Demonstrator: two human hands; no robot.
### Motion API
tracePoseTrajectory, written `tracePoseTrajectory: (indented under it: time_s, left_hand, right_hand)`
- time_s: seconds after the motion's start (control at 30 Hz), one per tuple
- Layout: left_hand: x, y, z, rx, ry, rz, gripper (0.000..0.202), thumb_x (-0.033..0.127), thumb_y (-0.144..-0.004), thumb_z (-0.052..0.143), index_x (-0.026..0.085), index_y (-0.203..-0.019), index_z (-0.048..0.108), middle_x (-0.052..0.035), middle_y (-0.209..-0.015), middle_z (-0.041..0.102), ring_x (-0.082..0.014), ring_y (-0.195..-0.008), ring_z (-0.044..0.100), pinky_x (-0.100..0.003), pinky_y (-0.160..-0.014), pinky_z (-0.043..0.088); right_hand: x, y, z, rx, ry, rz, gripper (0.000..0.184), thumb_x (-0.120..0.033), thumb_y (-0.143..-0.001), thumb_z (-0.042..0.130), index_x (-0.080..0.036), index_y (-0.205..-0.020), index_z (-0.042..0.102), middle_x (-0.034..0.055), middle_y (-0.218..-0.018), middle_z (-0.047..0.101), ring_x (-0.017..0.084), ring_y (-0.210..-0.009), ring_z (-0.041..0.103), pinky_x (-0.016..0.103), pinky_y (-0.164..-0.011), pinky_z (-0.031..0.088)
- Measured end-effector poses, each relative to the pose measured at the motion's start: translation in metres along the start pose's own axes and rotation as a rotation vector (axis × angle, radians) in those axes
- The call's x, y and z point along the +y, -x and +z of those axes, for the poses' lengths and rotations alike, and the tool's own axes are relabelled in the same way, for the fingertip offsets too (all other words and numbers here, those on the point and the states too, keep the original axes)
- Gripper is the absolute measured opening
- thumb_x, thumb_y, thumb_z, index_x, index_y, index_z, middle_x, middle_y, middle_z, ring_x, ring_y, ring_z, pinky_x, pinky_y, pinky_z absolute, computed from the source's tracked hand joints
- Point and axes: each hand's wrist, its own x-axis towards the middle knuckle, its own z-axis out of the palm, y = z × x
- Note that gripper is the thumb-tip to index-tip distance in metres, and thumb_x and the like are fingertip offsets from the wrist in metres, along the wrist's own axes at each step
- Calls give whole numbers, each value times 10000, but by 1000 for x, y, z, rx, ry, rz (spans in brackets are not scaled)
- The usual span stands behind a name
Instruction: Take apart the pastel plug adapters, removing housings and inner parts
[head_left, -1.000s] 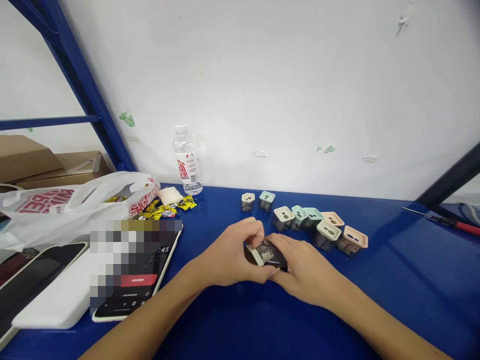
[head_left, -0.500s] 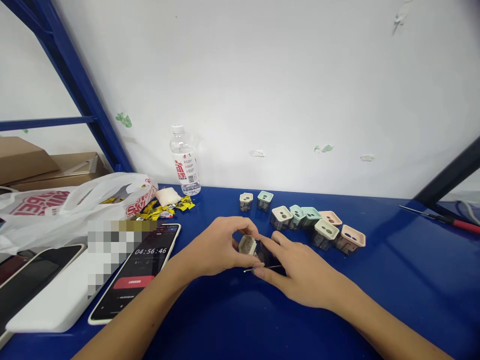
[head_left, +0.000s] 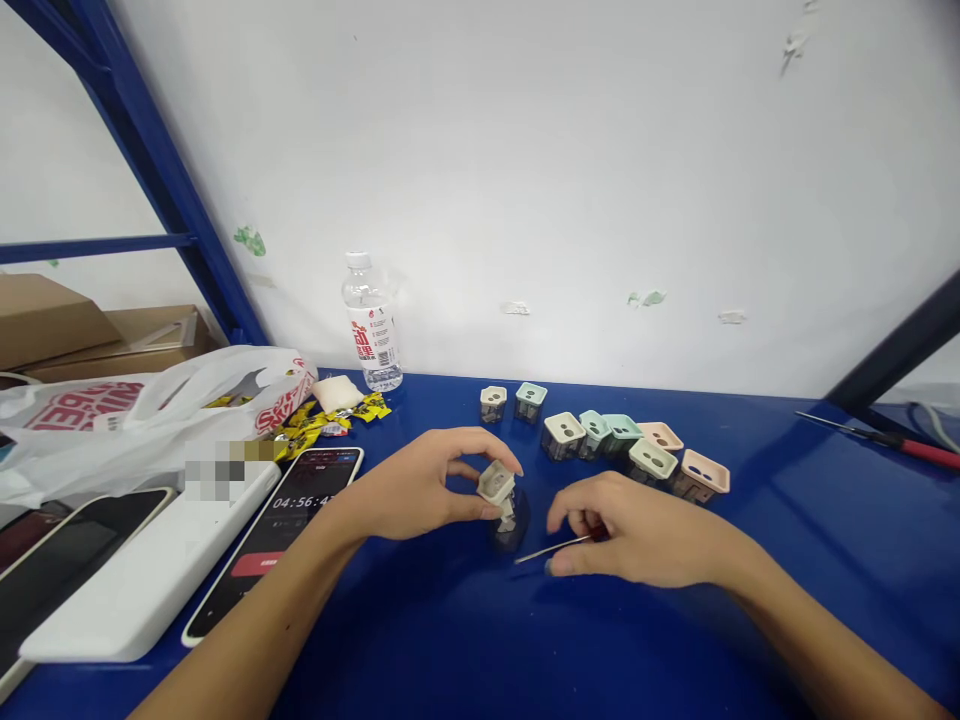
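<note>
Between the thumb and fingers of my left hand (head_left: 427,485) is the cream top of a pencil sharpener (head_left: 496,483), tilted so its inside shows. Just below and right of it is a dark see-through container (head_left: 513,530); whether the two touch I cannot tell. My right hand (head_left: 637,530) is curled around a small screwdriver (head_left: 551,550), its thin metal shaft pointing left toward the container. A bit of red handle shows between the fingers. Beyond my hands stand several two-hole pencil sharpeners (head_left: 563,436) in cream, mint and pink, with dark see-through bodies.
On the left lie a phone (head_left: 315,500) showing a timer, a white power bank-like block (head_left: 142,590), yellow wrappers (head_left: 304,432) and a plastic bag (head_left: 187,400). A water bottle (head_left: 373,330) stands by the wall. Another red-handled screwdriver (head_left: 885,437) lies far right.
My right hand has moved right, away from the sharpener, with the screwdriver in it. The cream top is now tilted in my left hand, and the dark container has come into view.
</note>
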Motion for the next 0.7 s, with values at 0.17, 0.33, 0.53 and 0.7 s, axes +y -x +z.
tracePoseTrajectory:
  time_s: [0.17,0.33,0.53,0.7]
  left_hand:
    - [-2,1,-4,-16,41,80,244,124,-796,627,189,-1030,603,-50,-1108,555,-157,-1014,563,-308,-913,473]
    - [1,4,-8,-31,51,119,227,87,-809,600,183,-1014,609,-57,-1139,530,-157,-1045,541,-305,-930,460]
    - [3,5,-7,-55,88,91,280,71,-805,598,182,-1062,580,-51,-1115,534,-155,-1008,555,-317,-925,461]
    - [3,4,-6,-74,126,83,317,64,-805,593,178,-1099,563,-51,-1104,540,-155,-1018,557,-325,-950,450]
  right_hand:
    - [-1,4,-9,63,-102,-16,333,-434,-933,471,-174,-794,625,-17,-634,542,94,-536,435,211,-496,337]
    - [-5,2,-6,104,-153,-25,324,-419,-954,439,-175,-798,585,-21,-616,572,89,-510,454,202,-497,354]
    - [-6,3,-6,143,-157,4,323,-414,-973,399,-181,-820,562,-30,-615,571,79,-490,445,190,-483,344]
    - [-7,2,-5,135,-133,-6,327,-399,-977,391,-177,-801,554,-29,-617,576,74,-489,440,186,-486,344]
